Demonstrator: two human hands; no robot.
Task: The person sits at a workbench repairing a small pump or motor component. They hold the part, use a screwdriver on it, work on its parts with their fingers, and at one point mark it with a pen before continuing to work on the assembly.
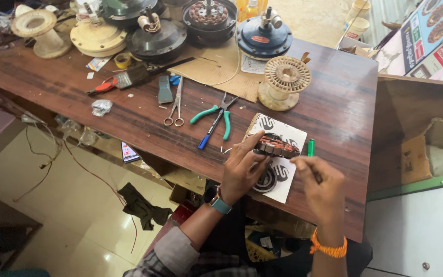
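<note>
- Your right hand (320, 185) hovers, fingers pinched together near a green marker (311, 147).
- Your left hand (242, 166) grips a round wound stator (277, 145) over white paper (283, 174).
- Beyond: green-handled pliers (217, 114), scissors (175, 106), a spool (284, 82).

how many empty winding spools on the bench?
2. One cream spool stands right of centre, on the edge of the cardboard sheet. The other spool stands at the far left corner. More may sit hidden among the fan motor housings behind.
</note>
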